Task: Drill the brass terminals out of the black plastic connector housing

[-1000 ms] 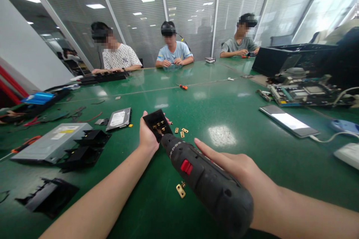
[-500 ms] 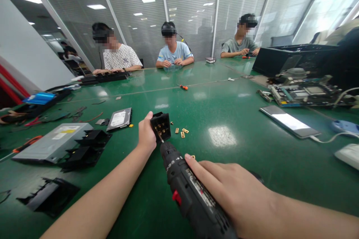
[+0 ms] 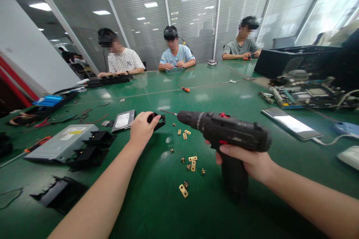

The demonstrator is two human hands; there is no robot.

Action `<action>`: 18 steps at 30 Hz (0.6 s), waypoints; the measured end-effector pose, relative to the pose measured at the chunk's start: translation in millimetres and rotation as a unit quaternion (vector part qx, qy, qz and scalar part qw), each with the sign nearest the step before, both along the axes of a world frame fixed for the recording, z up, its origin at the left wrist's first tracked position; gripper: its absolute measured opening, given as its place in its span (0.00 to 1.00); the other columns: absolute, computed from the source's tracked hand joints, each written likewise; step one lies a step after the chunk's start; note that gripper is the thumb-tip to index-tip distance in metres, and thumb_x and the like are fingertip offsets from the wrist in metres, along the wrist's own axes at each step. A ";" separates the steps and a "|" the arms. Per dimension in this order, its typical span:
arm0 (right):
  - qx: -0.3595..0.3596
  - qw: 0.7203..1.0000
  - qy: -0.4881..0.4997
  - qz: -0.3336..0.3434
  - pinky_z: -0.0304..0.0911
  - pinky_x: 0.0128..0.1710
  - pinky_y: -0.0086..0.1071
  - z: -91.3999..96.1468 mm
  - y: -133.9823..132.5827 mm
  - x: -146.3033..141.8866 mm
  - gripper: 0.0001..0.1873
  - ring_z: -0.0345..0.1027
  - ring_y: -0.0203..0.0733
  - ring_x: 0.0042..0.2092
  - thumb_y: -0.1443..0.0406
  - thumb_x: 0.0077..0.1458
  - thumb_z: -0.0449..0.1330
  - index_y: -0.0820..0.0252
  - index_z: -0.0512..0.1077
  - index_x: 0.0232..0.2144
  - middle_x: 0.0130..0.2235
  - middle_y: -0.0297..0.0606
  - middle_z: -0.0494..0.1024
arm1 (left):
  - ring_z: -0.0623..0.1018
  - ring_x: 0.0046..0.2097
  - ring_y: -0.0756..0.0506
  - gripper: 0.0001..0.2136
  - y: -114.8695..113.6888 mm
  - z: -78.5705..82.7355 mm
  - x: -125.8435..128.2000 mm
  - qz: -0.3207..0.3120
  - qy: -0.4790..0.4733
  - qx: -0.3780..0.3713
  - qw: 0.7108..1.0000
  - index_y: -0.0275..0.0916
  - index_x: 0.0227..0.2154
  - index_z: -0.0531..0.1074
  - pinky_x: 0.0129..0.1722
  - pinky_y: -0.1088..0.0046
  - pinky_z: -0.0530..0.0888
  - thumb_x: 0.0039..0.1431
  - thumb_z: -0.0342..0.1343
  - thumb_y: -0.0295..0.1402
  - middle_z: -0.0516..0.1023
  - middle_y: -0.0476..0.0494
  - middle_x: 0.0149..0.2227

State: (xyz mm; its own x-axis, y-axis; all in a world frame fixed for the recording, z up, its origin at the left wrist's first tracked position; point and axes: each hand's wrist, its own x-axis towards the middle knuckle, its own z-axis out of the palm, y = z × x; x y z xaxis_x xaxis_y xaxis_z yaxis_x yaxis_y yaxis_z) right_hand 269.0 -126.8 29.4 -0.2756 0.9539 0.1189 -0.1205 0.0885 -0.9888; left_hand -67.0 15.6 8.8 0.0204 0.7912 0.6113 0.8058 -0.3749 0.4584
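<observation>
My left hand (image 3: 143, 126) is closed around a small black plastic block (image 3: 160, 120), held just over the green table and partly hidden by my fingers. In my right hand (image 3: 246, 158) is a black cordless drill (image 3: 224, 129), gripped by its handle. Its long thin bit points left, with the tip close above the block. Brass plates (image 3: 183, 191) with holes lie loose below the drill, among several small screws (image 3: 203, 171). More brass plates (image 3: 187, 132) rest just right of the block.
On the left are a hard drive (image 3: 123, 119), a grey metal box (image 3: 63, 143) and black plastic parts (image 3: 57, 194). A phone (image 3: 290, 122) and circuit board (image 3: 305, 95) lie right. An orange screwdriver (image 3: 185, 89) sits mid-table. Three people sit across the table.
The drill has come away from the block and swung from pointing forward to pointing left. The block has been tilted in my left hand. More plates and screws are now uncovered.
</observation>
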 end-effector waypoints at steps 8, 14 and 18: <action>-0.043 0.992 0.081 -0.090 0.65 0.23 0.32 -3.1 21.8 7.4 0.20 0.72 0.42 0.25 0.57 0.52 0.68 0.65 0.78 0.43 0.26 0.39 0.81 | 0.76 0.47 0.32 0.26 -1.5 -11.7 15.9 -0.079 0.253 -0.139 0.954 0.45 0.40 0.77 0.47 0.60 0.65 0.53 0.59 0.62 0.81 0.34 0.44; -0.035 0.995 0.067 -0.068 0.67 0.26 0.33 -6.2 20.3 7.4 0.19 0.74 0.43 0.27 0.57 0.54 0.69 0.66 0.79 0.43 0.28 0.41 0.82 | 0.76 0.46 0.32 0.22 -10.0 -9.5 22.9 -0.079 0.198 -0.116 0.970 0.43 0.40 0.78 0.48 0.60 0.66 0.61 0.54 0.57 0.81 0.33 0.42; -0.017 0.997 0.052 -0.051 0.68 0.28 0.32 -8.1 17.1 8.6 0.19 0.75 0.43 0.29 0.56 0.56 0.69 0.64 0.79 0.44 0.28 0.39 0.82 | 0.76 0.44 0.32 0.17 -14.8 -8.6 27.1 -0.071 0.232 -0.130 0.961 0.42 0.37 0.78 0.49 0.57 0.66 0.60 0.57 0.52 0.80 0.33 0.39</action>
